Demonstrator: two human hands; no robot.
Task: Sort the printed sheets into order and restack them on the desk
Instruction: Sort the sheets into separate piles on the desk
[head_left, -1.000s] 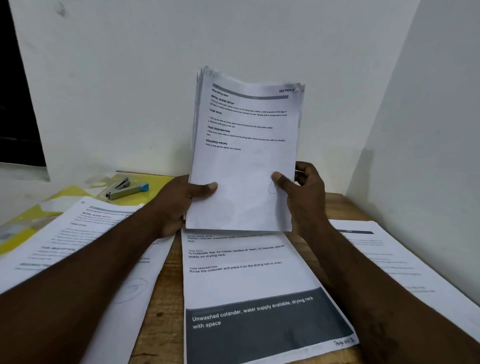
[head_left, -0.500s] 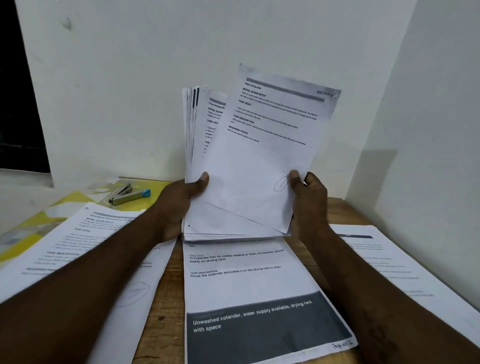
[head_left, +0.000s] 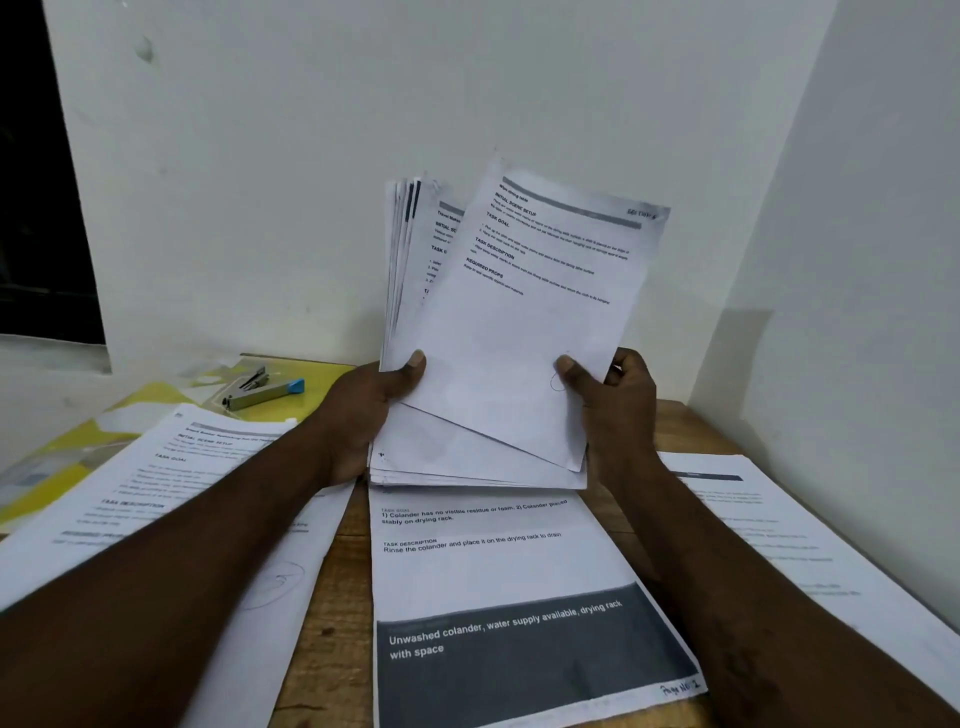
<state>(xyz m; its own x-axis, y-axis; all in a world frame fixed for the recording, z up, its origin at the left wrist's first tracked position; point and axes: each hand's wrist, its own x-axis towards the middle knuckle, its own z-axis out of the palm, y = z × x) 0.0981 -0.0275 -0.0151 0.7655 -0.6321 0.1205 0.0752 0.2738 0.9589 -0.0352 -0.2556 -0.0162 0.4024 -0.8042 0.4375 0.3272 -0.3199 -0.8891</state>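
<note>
Presently, above the wooden desk (head_left: 322, 613): left hand (head_left: 363, 415) grips a fanned stack of thin white printed sheets (head_left: 415, 291), upright, thumb on its front. Right hand (head_left: 618, 410) pinches the tilted top sheet (head_left: 530, 338) near its lower corner. Hands apart. Flat on the desk: page with dark grey band (head_left: 519, 654); metal stapler (head_left: 260, 392), far left.

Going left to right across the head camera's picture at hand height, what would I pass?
Stapler → left hand gripping the paper stack → tilted front sheet → right hand pinching it → printed sheet lying flat.
</note>
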